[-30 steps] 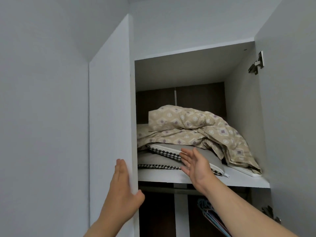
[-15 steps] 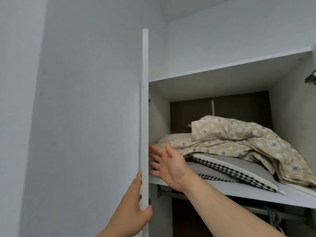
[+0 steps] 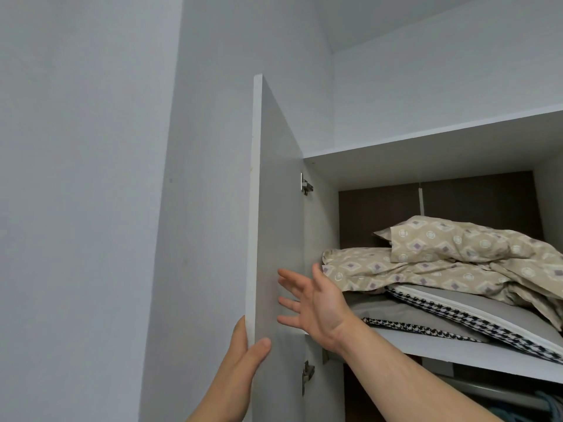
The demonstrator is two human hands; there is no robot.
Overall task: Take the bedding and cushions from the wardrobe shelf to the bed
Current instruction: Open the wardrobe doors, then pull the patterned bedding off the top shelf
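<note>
Overhead, wardrobe opening: a person stands below a high shelf [image 3: 426, 350], reaching up with both bare arms.
Left hand [image 3: 243, 357]: clasps the free edge of the white door [image 3: 274, 239], thumb on the inner face, fingers wrapped behind; apparently holding it wide so the shelf is reachable.
Right hand [image 3: 313, 303]: spread flat and empty, fingers splayed toward the door's inner face; whether it touches the panel cannot be told.
Bedding [image 3: 441, 263]: a beige patterned duvet, rumpled, heaped on top of the stack, untouched.
Cushions [image 3: 457, 318]: grey with houndstooth trim, lying flat under the duvet and resting on the shelf.
Hinges [image 3: 306, 184]: metal, at the door's inner edge, one above the shelf and one below.
Progress: judged early; everything sits in the wardrobe, and no bed is in view.
</note>
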